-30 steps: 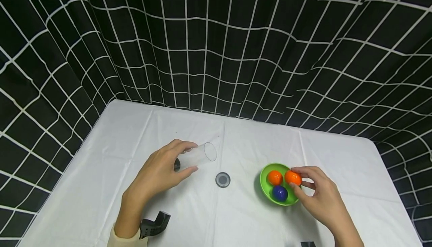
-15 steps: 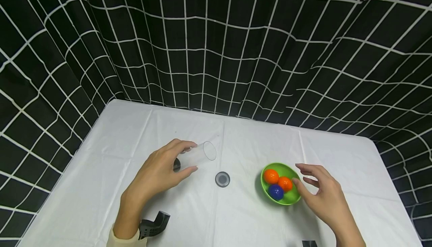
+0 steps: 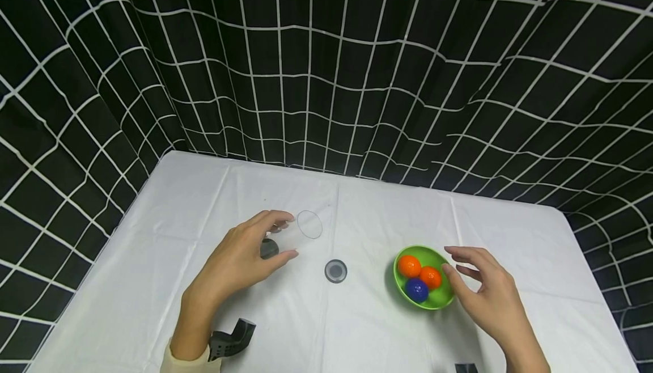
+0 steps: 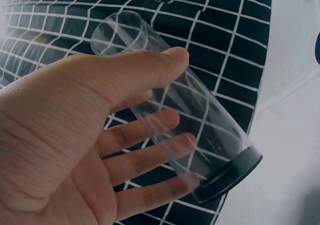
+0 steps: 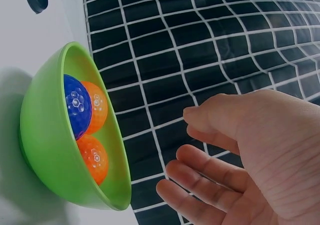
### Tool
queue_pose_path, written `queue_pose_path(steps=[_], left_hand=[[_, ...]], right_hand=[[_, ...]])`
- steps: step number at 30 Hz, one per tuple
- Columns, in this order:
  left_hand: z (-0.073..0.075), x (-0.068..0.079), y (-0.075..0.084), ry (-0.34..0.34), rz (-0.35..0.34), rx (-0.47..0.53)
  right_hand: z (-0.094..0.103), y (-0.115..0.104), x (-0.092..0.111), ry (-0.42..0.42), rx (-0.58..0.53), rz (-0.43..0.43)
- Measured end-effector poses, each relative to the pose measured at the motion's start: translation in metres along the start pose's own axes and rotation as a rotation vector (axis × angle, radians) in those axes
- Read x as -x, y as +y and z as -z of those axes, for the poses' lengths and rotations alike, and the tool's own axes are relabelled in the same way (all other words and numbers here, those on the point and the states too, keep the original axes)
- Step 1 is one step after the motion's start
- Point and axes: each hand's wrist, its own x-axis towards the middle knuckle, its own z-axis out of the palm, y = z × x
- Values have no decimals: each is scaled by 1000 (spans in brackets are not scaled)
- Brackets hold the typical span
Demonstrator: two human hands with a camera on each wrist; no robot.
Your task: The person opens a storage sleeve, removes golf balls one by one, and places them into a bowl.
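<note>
My left hand point(image 3: 245, 251) holds a clear plastic tube point(image 4: 210, 112), the thumb across one side and the fingers behind it. The tube tilts, its dark end cap point(image 4: 231, 175) low and its rim point(image 3: 309, 224) up to the right. My right hand point(image 3: 484, 288) is beside a green bowl point(image 3: 437, 303) with nothing in its grasp, fingers loosely bent and thumb tip right at the rim. Inside the bowl lie two orange golf balls point(image 3: 409, 266) and one blue golf ball point(image 3: 416, 290), bunched toward its left side.
A small round grey disc point(image 3: 335, 271) lies flat on the white tablecloth point(image 3: 367, 333) between the hands. Black curtains with a white grid point(image 3: 357, 67) hang behind the table and along its sides. A black wrist device point(image 3: 232, 340) sits at the left sleeve.
My right hand has let go of an orange golf ball, which dropped into the bowl; the balls rolled left. In my left hand the tube has tipped, its rim shifting left and its cap showing more.
</note>
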Motion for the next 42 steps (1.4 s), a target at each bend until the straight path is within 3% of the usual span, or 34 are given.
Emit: queue_pose_path(steps=[8,20,42], left_hand=[[-1,0,-1,-3,9,61],[-6,-7,-12,-80,60,219],[-14,-9,-19,-92,75,329]], right_hand=[[0,-1,0,9,-11,1],[0,-3,-4,9,-18,-8],[8,-3,-3,17,3,-31]])
